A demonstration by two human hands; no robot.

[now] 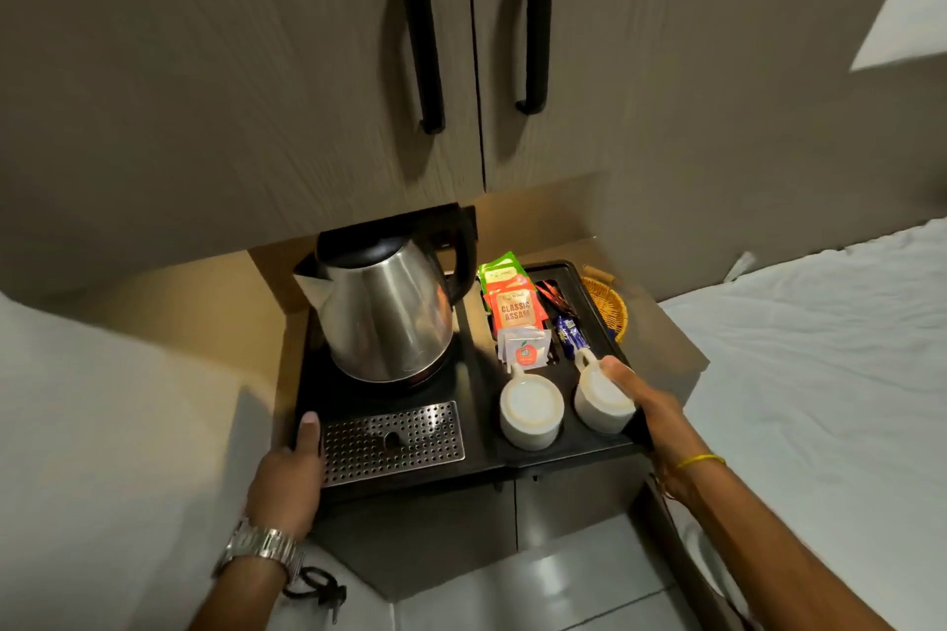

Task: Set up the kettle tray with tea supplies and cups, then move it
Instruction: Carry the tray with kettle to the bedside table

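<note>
From the head camera, a black kettle tray [481,456] sits on a low wooden bench [666,364] beneath two cabinet doors with black handles [423,46]. The left hand [287,477] grips the tray's front left corner, thumb lying on top beside the perforated metal drip grille [394,441]. The right hand [651,413] clasps the tray's right edge, its fingers reaching up against the right cup [599,400]. Both hands are closed on the tray, well apart from each other.

A steel kettle [389,318] with a black handle stands on the tray's left half, behind the grille. On the right half, two white cups sit upside down side by side; the left cup [530,410] is just beside the right one. Behind them stand tea sachets [515,310], one reading "Classic Assam", with white sachets [525,348] in front and a blue packet [569,336] to the right. A small wicker basket [610,305] rests on the bench just beyond the tray's right rim. White bedding [820,374] lies to the right.
</note>
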